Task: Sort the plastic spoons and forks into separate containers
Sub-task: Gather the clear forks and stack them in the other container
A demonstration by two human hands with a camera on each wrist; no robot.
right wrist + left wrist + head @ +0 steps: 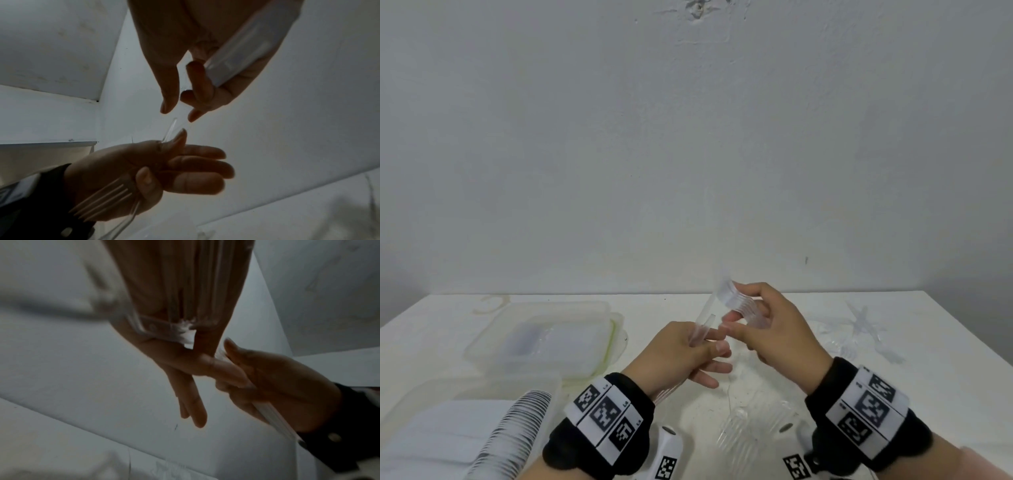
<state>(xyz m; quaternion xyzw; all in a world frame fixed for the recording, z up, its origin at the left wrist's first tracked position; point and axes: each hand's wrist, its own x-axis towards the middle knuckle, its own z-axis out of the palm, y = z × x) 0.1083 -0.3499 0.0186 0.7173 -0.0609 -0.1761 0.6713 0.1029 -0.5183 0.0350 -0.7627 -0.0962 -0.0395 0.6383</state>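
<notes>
At frame centre, my left hand is pinching clear forks; my right hand is gripping a stacked bundle. I should be passing one piece cleanly.

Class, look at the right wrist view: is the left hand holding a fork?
Yes: the left hand grips a clear plastic fork, its tines sticking out below the palm towards the wrist.

containers left, loose cutlery right
</notes>
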